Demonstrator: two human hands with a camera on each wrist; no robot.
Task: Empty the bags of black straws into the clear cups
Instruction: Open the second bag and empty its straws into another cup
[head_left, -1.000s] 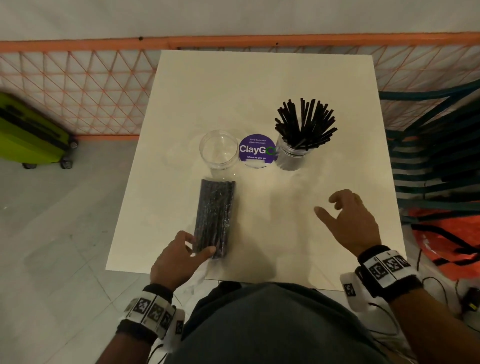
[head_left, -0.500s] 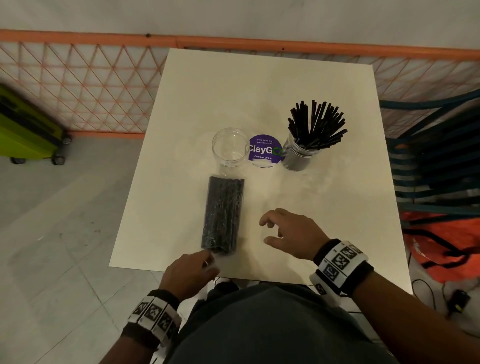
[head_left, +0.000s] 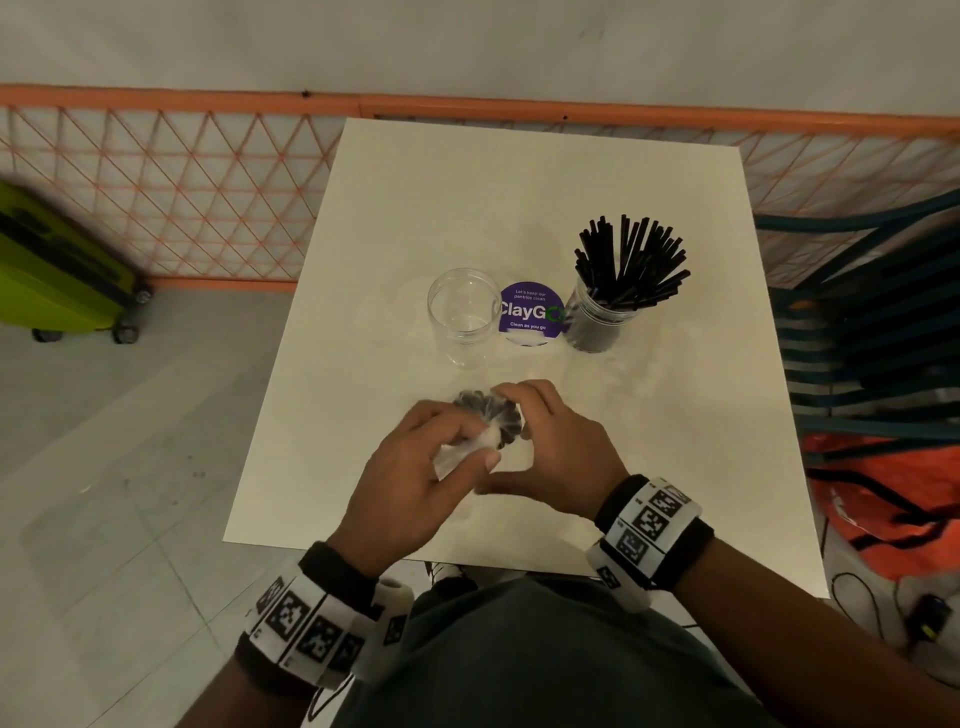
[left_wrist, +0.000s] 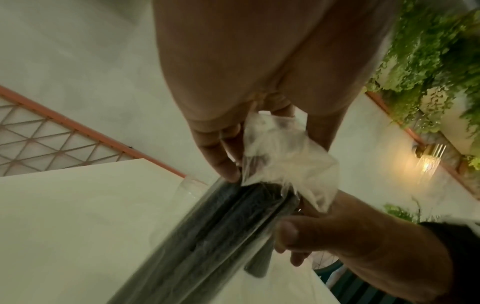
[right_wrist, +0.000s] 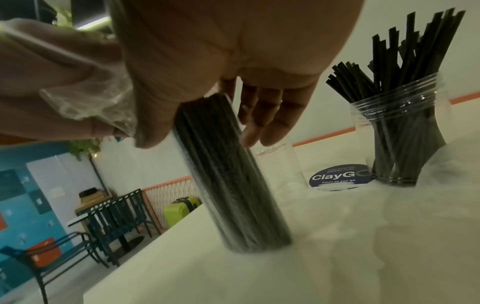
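Observation:
The bag of black straws (head_left: 491, 415) stands on end on the white table (head_left: 519, 197), in front of the empty clear cup (head_left: 461, 317). My left hand (head_left: 467, 441) pinches the loose clear plastic at the bag's top (left_wrist: 285, 156). My right hand (head_left: 535, 436) is curled round the upper part of the bag (right_wrist: 233, 174), thumb on one side and fingers (right_wrist: 270, 115) on the other. To the right, a second clear cup (head_left: 600, 325) holds several loose black straws (head_left: 631, 265). The head view shows only the bag's top end.
A round purple ClayGo sticker (head_left: 530, 314) lies between the two cups. An orange mesh fence (head_left: 208, 182) runs behind the table. A green suitcase (head_left: 57, 270) stands on the floor at left. Dark slatted chairs (head_left: 872, 322) and an orange bag (head_left: 883, 493) crowd the right side.
The bag lay flat by the left hand; now it stands upright nearer the middle. The right hand came across from the right and took hold of it; the left moved up to the top.

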